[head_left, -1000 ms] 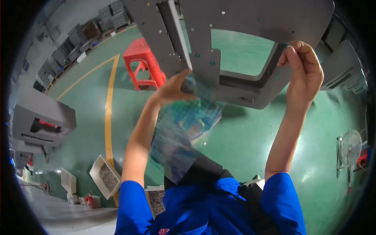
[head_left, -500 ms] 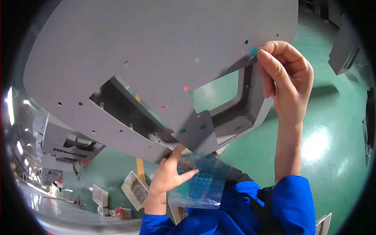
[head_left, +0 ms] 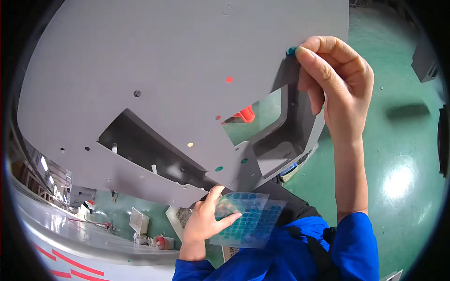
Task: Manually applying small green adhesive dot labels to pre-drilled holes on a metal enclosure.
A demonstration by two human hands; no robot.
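Observation:
My right hand (head_left: 338, 84) pinches a small round teal sticker (head_left: 291, 51) between thumb and forefinger. It holds the sticker at the surface of a large grey panel (head_left: 178, 56), near its right side; whether the sticker touches, and any hole behind it, I cannot tell. Lower down, my left hand (head_left: 201, 222) grips clear sheets of round teal stickers (head_left: 253, 220), the thumb lying on top. Its forefinger reaches the panel's near edge. The panel has several small round holes and two large cut-outs. Two teal dots (head_left: 219, 169) mark its narrow near part.
A glossy green floor (head_left: 393, 150) spreads around the panel. A red object (head_left: 245, 114) shows through the right cut-out. White bins (head_left: 139, 220) stand at lower left, beside a long curved light surface (head_left: 93, 250). A grey part (head_left: 425, 63) stands at far right.
My right hand has moved slightly up and left with the teal sticker, which now hides the spot where a hole showed. The view has shifted, and the sticker sheets lie flatter to view.

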